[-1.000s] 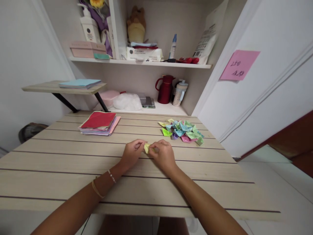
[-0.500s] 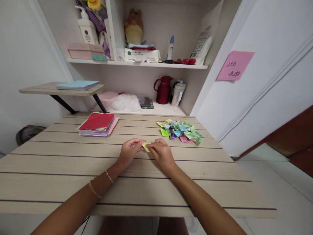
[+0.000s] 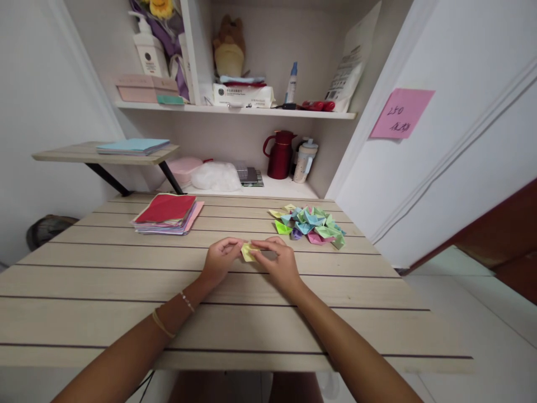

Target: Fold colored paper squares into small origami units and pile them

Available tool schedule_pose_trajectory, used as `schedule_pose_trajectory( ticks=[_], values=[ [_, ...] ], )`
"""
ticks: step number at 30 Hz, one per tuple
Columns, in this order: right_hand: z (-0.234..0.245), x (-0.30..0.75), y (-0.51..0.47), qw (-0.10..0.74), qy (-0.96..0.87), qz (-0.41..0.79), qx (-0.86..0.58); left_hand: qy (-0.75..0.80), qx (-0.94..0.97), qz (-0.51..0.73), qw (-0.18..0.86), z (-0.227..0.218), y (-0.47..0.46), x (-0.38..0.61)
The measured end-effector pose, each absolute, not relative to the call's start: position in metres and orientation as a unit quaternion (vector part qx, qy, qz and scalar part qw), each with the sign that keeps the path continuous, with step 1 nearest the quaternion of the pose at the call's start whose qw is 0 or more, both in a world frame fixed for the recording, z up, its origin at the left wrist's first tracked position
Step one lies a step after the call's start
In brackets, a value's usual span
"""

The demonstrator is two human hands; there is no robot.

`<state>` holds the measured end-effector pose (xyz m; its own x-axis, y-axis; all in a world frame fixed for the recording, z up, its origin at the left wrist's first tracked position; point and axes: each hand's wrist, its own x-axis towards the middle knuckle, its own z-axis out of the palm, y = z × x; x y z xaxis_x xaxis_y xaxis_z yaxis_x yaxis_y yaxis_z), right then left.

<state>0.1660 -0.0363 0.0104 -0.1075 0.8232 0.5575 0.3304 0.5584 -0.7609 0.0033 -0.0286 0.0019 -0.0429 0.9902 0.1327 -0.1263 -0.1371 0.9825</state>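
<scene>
A small folded piece of yellow paper [image 3: 248, 252] is held between my two hands, over the middle of the table. My left hand [image 3: 221, 259] pinches its left side with thumb and fingers. On its right side, the thumb and forefinger of my right hand [image 3: 280, 263] grip the paper, a little apart from each other. Beyond my right hand lies a pile of folded paper boats [image 3: 310, 221] in green, blue, pink, purple and yellow. To the far left rests a stack of square coloured paper [image 3: 166, 214] with a red sheet on top.
The slatted wooden table [image 3: 235, 330] reaches back to a white shelf unit [image 3: 272, 112]. A dark red jug [image 3: 280, 155] and a pale tumbler [image 3: 306, 162] stand in its lower part. On the left, a small raised shelf [image 3: 84, 154] carries blue paper [image 3: 133, 145].
My right thumb and forefinger have spread apart, so more of the yellow paper shows. The paper has turned slightly and shifted a little left. My left hand has barely moved.
</scene>
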Motion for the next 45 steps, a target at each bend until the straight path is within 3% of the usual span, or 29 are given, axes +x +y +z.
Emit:
schedule_pose_trajectory(
  ticks=[5,9,13,24,41,45],
  values=[
    [0.012,0.171,-0.03,0.574,-0.595,0.384,-0.411,0.445,0.464,0.618,0.453,-0.003,-0.022,-0.001],
    [0.005,0.171,-0.026,0.538,-0.515,0.553,-0.374,0.447,0.467,0.624,0.439,-0.001,-0.022,-0.003],
    [-0.003,0.167,-0.024,0.518,-0.465,0.638,-0.329,0.44,0.509,0.598,0.437,0.004,-0.026,-0.002],
    [-0.004,0.166,-0.023,0.517,-0.447,0.656,-0.319,0.42,0.409,0.623,0.517,0.004,-0.024,-0.001],
    [-0.001,0.167,-0.023,0.494,-0.451,0.664,-0.336,0.44,0.473,0.598,0.475,0.002,-0.024,-0.002],
    [-0.003,0.174,-0.015,0.525,-0.432,0.636,-0.366,0.446,0.512,0.582,0.447,0.005,-0.025,-0.005]
  ],
)
